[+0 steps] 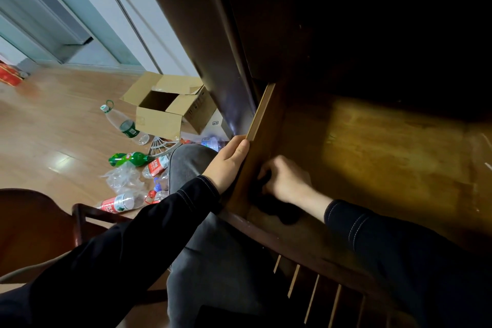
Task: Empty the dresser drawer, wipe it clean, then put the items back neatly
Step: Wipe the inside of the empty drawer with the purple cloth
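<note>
Head view: we steady the open drawer [386, 154] with our left hand [229, 162] clasping its left wall so our right hand [285, 181], clutching a dark cloth [277, 212], scrubs the near-left corner (wiping, apparently).

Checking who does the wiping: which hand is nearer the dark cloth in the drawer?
Right. The right hand grips the dark cloth in the near left corner of the drawer; the left hand holds its side wall from outside.
</note>
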A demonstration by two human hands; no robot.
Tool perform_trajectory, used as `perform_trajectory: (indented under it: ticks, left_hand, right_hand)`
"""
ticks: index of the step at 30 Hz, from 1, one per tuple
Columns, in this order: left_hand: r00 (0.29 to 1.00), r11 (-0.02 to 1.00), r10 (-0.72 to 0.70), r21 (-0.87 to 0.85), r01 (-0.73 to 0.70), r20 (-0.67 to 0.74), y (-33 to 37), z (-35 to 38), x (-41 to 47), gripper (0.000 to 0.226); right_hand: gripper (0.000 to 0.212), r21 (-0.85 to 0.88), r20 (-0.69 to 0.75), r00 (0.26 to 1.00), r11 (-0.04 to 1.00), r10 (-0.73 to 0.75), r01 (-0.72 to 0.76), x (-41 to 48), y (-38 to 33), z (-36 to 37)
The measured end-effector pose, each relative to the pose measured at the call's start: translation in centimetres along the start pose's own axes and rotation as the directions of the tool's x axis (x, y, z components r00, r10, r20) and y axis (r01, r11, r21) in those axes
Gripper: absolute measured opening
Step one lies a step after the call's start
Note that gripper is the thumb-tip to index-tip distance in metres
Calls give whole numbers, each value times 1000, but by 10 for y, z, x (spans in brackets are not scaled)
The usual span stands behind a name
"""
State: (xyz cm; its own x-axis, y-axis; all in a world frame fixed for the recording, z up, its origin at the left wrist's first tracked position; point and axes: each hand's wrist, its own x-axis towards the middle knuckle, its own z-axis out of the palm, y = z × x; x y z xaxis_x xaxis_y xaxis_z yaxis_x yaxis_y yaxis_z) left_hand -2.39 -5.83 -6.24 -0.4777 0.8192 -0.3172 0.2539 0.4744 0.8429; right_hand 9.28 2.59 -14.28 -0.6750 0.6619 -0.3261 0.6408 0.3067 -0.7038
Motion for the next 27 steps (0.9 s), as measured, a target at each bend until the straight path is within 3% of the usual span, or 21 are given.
perform_trajectory:
  ticks: [5,7,13,19,22,27]
  left_hand:
    - [1000,999,-24,42,24,5,-1,-1,0,22]
    - [1000,998,-28,53,28,-5,-1,-1,1,28]
    - [1000,1000,12,-11,-12,-19,-1,2,0,31]
    - [1000,1000,14,-8,-14,-15,1,2,-1,26]
    - [1000,1000,16,-15,-17,-19,0,2,0,30]
    - [1000,999,6,-36,-7,-20,-4,2,2,28]
  right_hand:
    - [16,51,-304,951,998,48,-34,26,1,-26]
    - [18,58,-335,942,998,36,-18,24,-2,-28]
    - [21,-95,-81,984,984,-160,152,-17,1,-6]
    - [32,-164,122,978,969,-167,186,-32,-6,-7]
    - [33,-1,305,937,984,-171,180,-38,-8,0]
    - [31,196,402,894,973,-197,126,-40,-16,-12]
